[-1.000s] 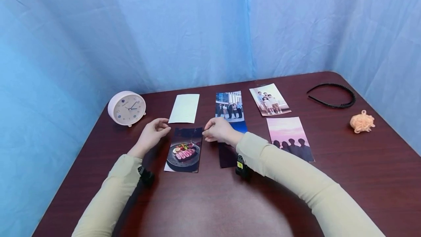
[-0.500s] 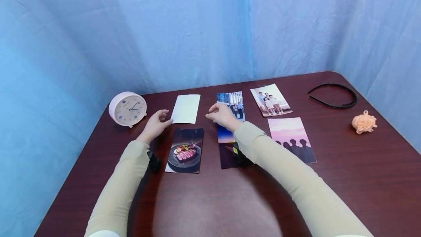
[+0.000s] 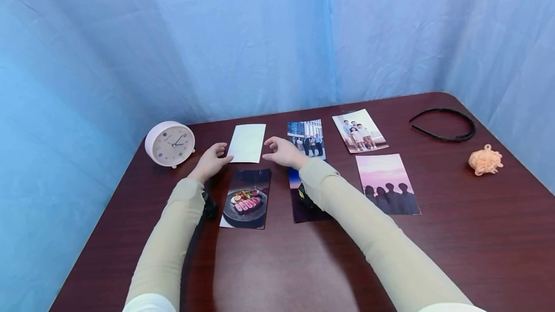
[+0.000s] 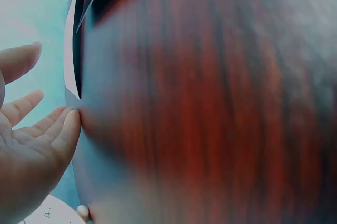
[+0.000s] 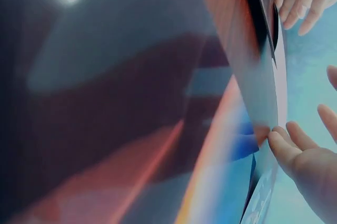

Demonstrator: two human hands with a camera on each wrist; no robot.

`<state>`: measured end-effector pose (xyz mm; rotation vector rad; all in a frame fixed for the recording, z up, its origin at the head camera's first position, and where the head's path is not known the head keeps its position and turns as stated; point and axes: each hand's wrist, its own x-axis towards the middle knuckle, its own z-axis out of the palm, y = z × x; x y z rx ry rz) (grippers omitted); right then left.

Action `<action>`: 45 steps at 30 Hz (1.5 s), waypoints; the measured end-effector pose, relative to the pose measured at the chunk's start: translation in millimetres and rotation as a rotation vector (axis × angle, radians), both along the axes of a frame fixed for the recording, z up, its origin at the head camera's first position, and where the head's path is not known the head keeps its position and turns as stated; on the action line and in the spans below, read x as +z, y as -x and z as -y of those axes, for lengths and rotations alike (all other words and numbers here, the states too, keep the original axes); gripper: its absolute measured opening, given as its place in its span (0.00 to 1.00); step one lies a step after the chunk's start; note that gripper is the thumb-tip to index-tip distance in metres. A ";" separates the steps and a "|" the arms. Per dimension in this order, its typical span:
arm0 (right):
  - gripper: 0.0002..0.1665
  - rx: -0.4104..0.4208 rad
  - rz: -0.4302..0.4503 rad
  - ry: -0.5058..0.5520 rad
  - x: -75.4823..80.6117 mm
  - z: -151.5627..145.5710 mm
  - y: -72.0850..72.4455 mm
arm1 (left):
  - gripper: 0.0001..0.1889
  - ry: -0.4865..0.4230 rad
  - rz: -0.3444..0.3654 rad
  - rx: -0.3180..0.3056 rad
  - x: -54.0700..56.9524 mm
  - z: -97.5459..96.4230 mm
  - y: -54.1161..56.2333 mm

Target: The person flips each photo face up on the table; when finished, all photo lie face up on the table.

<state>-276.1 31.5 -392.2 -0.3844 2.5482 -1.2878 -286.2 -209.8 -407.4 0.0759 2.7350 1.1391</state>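
A blank white card (image 3: 247, 143) lies on the dark wooden table between my two hands. My left hand (image 3: 211, 162) is at the card's lower left corner, its thumb and fingers spread apart. In the left wrist view, the fingertips (image 4: 71, 121) reach down to the table just short of the white card (image 4: 70, 61). My right hand (image 3: 284, 152) is by the card's right edge, fingers loosely bent, fingertips close to that edge. Below the card lies a photo of sliced steak (image 3: 244, 203). The right forearm and wrist camera partly cover a dark sunset photo (image 3: 299, 213).
A photo of people in suits (image 3: 310, 141) lies behind the right hand. Further right are a family photo (image 3: 360, 131) and a pink photo with silhouettes (image 3: 386, 170). A round clock (image 3: 173, 144) stands left; a black headband (image 3: 470, 131) and peach knitted ball (image 3: 485, 160) lie right.
Both hands have moved away from the steak photo, up to the sides of the blank white card. The right hand has shifted left toward its edge. The photos lie as before.
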 end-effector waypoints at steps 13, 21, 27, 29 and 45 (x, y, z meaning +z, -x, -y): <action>0.36 0.122 0.015 -0.110 -1.9 5.2 3.9 | 0.30 -0.049 0.016 -0.052 3.2 -14.1 2.0; 0.38 0.150 0.065 -0.129 -2.0 10.8 0.4 | 0.30 -0.042 0.020 -0.058 1.9 -17.6 2.2; 0.38 0.142 0.065 -0.133 -3.1 12.9 -1.9 | 0.32 0.010 0.000 -0.104 2.8 -19.2 -0.4; 0.38 0.141 0.077 -0.112 -4.5 12.5 -2.4 | 0.31 0.044 -0.012 -0.116 2.8 -20.0 -1.3; 0.37 0.179 0.075 -0.096 -8.6 14.1 -7.4 | 0.16 0.431 -0.218 -0.182 0.0 -19.7 -9.0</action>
